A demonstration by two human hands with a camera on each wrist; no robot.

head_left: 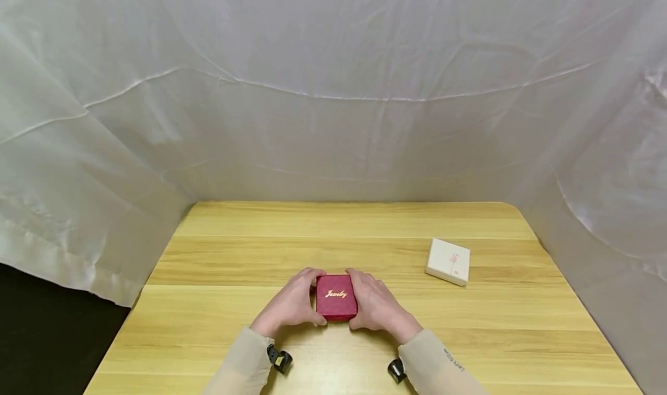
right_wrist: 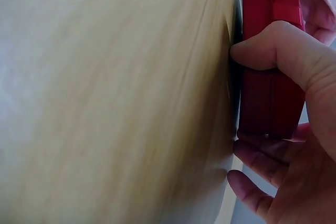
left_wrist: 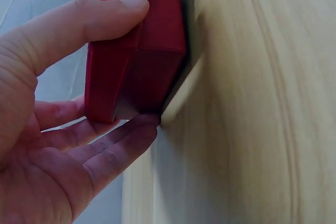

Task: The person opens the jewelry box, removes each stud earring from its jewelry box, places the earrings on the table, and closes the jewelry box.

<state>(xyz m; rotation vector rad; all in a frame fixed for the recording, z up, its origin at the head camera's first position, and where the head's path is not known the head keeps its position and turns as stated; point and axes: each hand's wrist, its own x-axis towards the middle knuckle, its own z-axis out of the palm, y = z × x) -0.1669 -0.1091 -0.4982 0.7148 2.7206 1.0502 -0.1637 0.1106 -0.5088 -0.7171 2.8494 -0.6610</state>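
Low in the frame's center, both hands, left (head_left: 292, 303) and right (head_left: 376, 307), pinch the red jewelry box (head_left: 336, 296) by its sides; it looks light, rigid, easily gripped.

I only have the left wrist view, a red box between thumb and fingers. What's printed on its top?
Observer: On the head view the red box carries gold script on its lid that reads "Jewelry".
Operator: Is the other hand on it too?
Observer: Yes. The right hand grips the box's right side, thumb curled over the near edge on the right wrist view, while the left hand grips the left side.
Operator: Anything else on the table?
Observer: A white box lies closed on the wooden table, off to the right and farther back, apart from both hands.
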